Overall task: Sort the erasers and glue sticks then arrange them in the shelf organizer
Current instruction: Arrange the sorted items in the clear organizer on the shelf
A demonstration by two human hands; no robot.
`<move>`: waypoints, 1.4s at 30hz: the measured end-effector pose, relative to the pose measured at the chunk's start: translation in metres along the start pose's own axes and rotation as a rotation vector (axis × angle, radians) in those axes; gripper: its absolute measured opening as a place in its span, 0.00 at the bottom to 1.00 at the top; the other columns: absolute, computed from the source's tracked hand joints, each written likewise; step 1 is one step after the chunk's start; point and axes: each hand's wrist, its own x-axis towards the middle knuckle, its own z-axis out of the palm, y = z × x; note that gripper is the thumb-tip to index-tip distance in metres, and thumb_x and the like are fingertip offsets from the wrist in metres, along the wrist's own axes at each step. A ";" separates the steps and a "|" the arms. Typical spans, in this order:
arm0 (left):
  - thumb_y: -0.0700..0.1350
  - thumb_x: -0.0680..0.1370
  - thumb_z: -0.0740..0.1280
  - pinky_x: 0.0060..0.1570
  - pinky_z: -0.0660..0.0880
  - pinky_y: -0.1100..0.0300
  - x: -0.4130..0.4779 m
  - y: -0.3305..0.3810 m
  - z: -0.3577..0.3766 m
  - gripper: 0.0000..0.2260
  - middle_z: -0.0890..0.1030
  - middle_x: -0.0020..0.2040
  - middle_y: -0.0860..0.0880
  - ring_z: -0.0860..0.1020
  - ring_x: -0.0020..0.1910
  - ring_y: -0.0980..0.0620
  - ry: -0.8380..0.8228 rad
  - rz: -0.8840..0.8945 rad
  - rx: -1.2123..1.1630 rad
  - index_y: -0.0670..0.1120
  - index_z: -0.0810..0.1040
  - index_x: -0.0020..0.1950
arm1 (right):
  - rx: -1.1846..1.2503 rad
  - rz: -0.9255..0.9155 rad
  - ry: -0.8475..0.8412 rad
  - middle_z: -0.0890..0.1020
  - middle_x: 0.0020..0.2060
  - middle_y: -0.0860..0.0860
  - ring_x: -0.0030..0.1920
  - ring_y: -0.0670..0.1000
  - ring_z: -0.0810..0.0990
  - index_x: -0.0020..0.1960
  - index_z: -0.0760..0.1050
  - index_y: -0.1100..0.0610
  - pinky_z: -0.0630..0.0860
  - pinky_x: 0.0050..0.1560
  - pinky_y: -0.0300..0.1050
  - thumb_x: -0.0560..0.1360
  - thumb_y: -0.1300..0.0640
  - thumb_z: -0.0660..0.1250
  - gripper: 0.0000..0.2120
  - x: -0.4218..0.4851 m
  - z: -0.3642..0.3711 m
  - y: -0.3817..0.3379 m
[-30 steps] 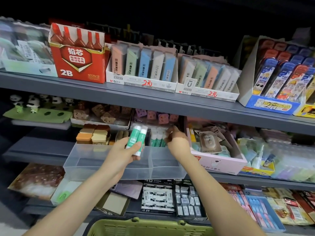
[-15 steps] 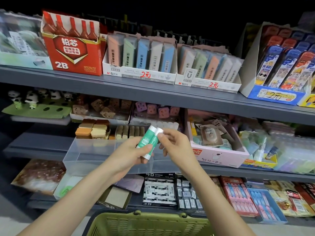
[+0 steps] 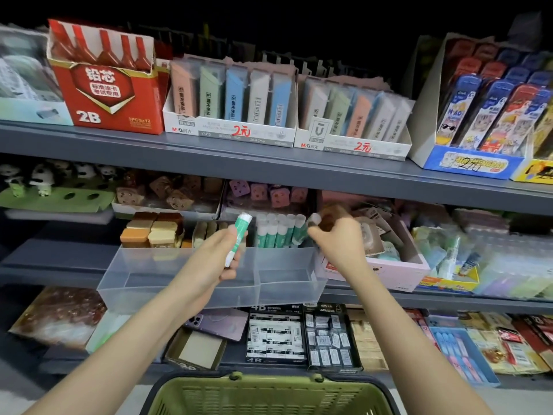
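A green-and-white glue stick (image 3: 238,239) sits tilted in the left hand (image 3: 214,260), fingers wrapped round its lower half, above the clear shelf organizer (image 3: 179,296). The blurred right hand (image 3: 336,236) pinches a second glue stick (image 3: 313,219) at the right end of the glue stick row (image 3: 276,232) in the organizer's rear right compartment. Brown and tan erasers (image 3: 152,230) fill the rear left.

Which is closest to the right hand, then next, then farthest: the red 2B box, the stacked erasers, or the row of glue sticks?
1. Row of glue sticks, just beside the right hand, on its left.
2. Stacked erasers, further left on the same shelf.
3. Red 2B box, upper shelf, far left.
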 end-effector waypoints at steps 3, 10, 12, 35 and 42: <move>0.44 0.83 0.54 0.24 0.60 0.67 -0.001 0.000 0.002 0.10 0.72 0.34 0.49 0.66 0.30 0.57 -0.010 0.014 -0.031 0.45 0.74 0.54 | -0.208 -0.020 -0.095 0.84 0.41 0.54 0.45 0.55 0.80 0.51 0.78 0.57 0.74 0.43 0.43 0.71 0.57 0.69 0.10 0.010 0.017 0.005; 0.46 0.80 0.61 0.34 0.67 0.67 0.000 -0.001 -0.007 0.08 0.80 0.45 0.51 0.73 0.40 0.57 0.033 0.144 0.137 0.56 0.76 0.55 | -0.481 -0.080 -0.139 0.83 0.49 0.54 0.51 0.57 0.80 0.55 0.79 0.50 0.74 0.47 0.45 0.75 0.51 0.63 0.11 0.019 0.038 0.011; 0.46 0.80 0.62 0.35 0.68 0.66 0.001 -0.001 -0.009 0.08 0.81 0.45 0.52 0.73 0.40 0.58 0.050 0.163 0.152 0.57 0.77 0.54 | -0.497 -0.090 -0.126 0.84 0.49 0.54 0.51 0.58 0.80 0.56 0.79 0.50 0.75 0.46 0.44 0.75 0.51 0.63 0.12 0.020 0.040 0.013; 0.42 0.76 0.68 0.44 0.70 0.75 -0.010 -0.006 0.007 0.08 0.82 0.49 0.55 0.78 0.48 0.64 -0.103 0.265 0.396 0.53 0.80 0.52 | 0.660 0.155 -0.283 0.81 0.33 0.49 0.32 0.43 0.77 0.49 0.77 0.60 0.74 0.35 0.36 0.75 0.62 0.68 0.04 -0.066 -0.011 -0.024; 0.40 0.76 0.68 0.35 0.74 0.68 -0.012 -0.009 0.014 0.08 0.83 0.40 0.51 0.80 0.38 0.58 -0.170 0.191 0.346 0.52 0.79 0.51 | 0.862 0.323 -0.270 0.82 0.33 0.55 0.34 0.50 0.81 0.46 0.73 0.63 0.78 0.37 0.38 0.75 0.68 0.64 0.02 -0.066 -0.026 -0.009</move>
